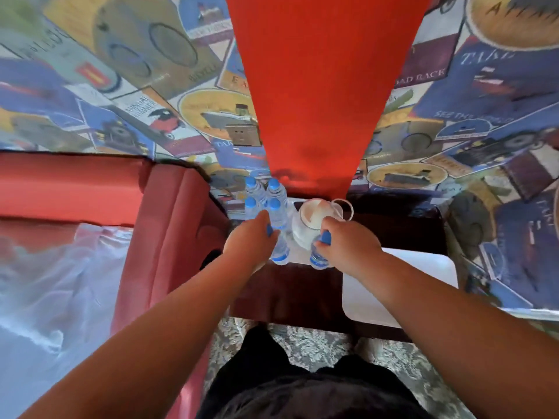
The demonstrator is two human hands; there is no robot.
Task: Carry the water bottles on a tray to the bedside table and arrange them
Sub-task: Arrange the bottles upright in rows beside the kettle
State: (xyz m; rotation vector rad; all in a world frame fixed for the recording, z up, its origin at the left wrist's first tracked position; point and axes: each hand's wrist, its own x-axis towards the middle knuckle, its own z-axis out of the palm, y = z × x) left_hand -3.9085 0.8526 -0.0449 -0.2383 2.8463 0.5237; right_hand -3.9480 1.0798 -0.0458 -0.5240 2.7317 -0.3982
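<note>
Head view: flanking the jar (311,220) on the table (287,294), left hand (251,240) grips the left bottle (279,252), right hand (348,241) grips the right bottle (319,258); a sideways nudge could topple the 4 grouped bottles (266,198) left of the jar.

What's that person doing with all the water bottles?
The person is setting water bottles on the dark bedside table by the red bed. The left hand grips one blue-capped bottle near its top, and the right hand grips a second bottle. Four other bottles already stand together at the back, next to a glass jug. The white tray lies on the table's right side.
</note>
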